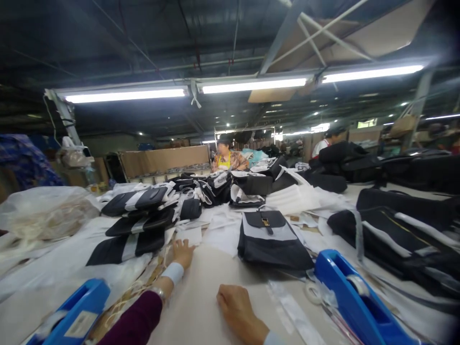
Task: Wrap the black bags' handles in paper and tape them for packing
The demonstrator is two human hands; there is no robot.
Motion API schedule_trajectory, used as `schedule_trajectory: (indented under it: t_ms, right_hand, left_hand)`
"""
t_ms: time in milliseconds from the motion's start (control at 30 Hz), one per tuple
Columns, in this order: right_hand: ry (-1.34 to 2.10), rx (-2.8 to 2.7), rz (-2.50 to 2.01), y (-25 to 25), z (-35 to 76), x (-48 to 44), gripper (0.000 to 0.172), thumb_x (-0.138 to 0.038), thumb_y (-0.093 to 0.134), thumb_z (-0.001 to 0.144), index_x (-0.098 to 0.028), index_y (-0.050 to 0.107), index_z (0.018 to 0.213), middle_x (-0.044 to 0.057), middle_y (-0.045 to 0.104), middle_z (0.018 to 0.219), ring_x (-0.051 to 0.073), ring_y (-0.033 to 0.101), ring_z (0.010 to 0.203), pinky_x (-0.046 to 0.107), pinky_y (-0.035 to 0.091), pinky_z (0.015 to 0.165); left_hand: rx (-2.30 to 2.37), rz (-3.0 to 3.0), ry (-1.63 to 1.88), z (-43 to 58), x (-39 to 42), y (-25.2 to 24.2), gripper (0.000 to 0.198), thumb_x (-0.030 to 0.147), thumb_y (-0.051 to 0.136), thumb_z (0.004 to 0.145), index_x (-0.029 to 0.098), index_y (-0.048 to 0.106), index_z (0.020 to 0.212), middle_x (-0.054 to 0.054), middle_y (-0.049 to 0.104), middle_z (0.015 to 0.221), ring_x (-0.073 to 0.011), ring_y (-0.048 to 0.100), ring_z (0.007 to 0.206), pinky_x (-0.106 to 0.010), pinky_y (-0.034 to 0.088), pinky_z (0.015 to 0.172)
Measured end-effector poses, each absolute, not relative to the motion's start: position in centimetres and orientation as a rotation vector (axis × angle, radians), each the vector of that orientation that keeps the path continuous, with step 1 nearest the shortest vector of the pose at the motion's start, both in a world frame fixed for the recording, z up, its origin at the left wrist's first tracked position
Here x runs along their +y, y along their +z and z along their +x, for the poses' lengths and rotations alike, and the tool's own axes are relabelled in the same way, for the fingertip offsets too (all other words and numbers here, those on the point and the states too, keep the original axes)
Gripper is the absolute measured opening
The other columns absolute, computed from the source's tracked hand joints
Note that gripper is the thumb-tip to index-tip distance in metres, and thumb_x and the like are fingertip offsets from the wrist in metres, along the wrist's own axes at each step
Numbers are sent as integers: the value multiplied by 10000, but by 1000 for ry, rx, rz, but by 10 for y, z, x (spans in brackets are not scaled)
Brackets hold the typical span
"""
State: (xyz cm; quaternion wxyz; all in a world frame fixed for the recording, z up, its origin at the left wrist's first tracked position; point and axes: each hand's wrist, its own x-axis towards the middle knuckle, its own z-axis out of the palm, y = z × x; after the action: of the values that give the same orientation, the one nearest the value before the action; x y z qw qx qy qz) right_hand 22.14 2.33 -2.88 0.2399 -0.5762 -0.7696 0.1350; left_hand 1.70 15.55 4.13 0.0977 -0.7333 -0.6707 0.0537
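My left hand (182,253) reaches out over the table with its fingers spread, beside a small white sheet (189,236). It holds nothing that I can see. Closer to me, my right hand (237,306) rests on the pale tabletop (201,278), fingers curled under into a loose fist with nothing showing in it. Beyond the right hand lies a black bag (271,242) with a grey-white band and a flap with a gold-coloured clasp; neither hand touches it. Left of my left hand are several stacked black pieces (140,223) with white wraps.
Blue tape dispensers stand at the near left (77,311) and near right (355,297). A roll of tape (313,291) lies by the right one. Black bags (398,235) pile up at right. A clear plastic bag (46,211) sits at left. A co-worker (230,158) is across the table.
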Motion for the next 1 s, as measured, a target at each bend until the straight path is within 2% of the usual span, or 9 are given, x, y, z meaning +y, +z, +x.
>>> schedule_trajectory:
  t_ms: [100, 167, 233, 367, 467, 633, 800, 933, 1000]
  right_hand:
    - [351, -2107, -1579, -36, 219, 29, 181, -196, 512, 887, -230, 682, 833, 21, 723, 823, 176, 674, 790, 287, 256, 595]
    - [353, -2106, -1588, -39, 217, 32, 186, -196, 509, 887, -233, 686, 847, 24, 725, 840, 181, 675, 801, 279, 273, 602]
    - [359, -2109, -1597, -39, 217, 33, 186, -204, 510, 887, -238, 691, 862, 29, 727, 858, 190, 676, 814, 272, 290, 613]
    - [377, -2112, -1612, -34, 217, 30, 190, -212, 511, 884, -246, 697, 876, 34, 729, 868, 213, 680, 831, 274, 310, 625]
    - [380, -2102, -1606, -28, 218, 26, 203, -205, 502, 888, -245, 700, 869, 38, 729, 870, 217, 682, 832, 276, 320, 627]
    - [384, -2112, -1612, -26, 218, 26, 208, -204, 501, 884, -245, 705, 886, 43, 730, 883, 227, 687, 854, 278, 327, 626]
    - [382, -2108, -1607, -28, 218, 28, 202, -216, 513, 880, -238, 713, 903, 53, 731, 895, 226, 687, 860, 268, 341, 635]
    - [367, -2093, -1584, -28, 219, 27, 189, -203, 524, 878, -228, 710, 892, 55, 729, 876, 215, 684, 848, 256, 349, 638]
    - [377, -2081, -1567, -28, 220, 27, 180, -203, 533, 875, -219, 713, 882, 62, 730, 864, 206, 682, 828, 247, 354, 642]
  left_hand:
    - [-2059, -2024, 199, 7, 160, 41, 318, 362, 570, 897, 162, 595, 1142, -96, 542, 1278, -279, 475, 1202, -547, 287, 1069]
    - [-2093, -1962, 209, 0, 157, 45, 252, 311, 548, 907, 147, 616, 1086, -98, 585, 1209, -265, 534, 1122, -524, 350, 1017]
    - [-2103, -1933, 187, -8, 152, 51, 219, 199, 470, 916, 127, 634, 1041, -125, 607, 1167, -280, 578, 1056, -511, 388, 949]
    - [-2107, -1934, 96, -27, 139, 65, 389, 49, 311, 856, 108, 626, 1075, -208, 555, 1243, -343, 610, 1030, -484, 419, 841]
    - [-2185, -1953, 48, -43, 134, 73, 392, 80, 350, 821, 145, 596, 1119, -198, 544, 1253, -318, 635, 1000, -423, 454, 794]
    - [-2293, -2055, -12, -56, 128, 70, 270, 205, 471, 806, 211, 623, 1029, -106, 637, 1038, -234, 661, 891, -316, 482, 740]
    - [-2273, -2099, -72, -51, 122, 64, 311, 222, 558, 748, 295, 659, 1034, -88, 627, 1064, -289, 643, 939, -415, 485, 798]
    - [-2229, -2091, -120, -37, 122, 63, 355, 231, 496, 804, 281, 652, 1119, -164, 531, 1263, -392, 540, 1137, -570, 417, 885]
    - [-2184, -2147, -151, -25, 123, 61, 398, 252, 482, 828, 249, 610, 1205, -189, 466, 1342, -402, 488, 1203, -585, 396, 919]
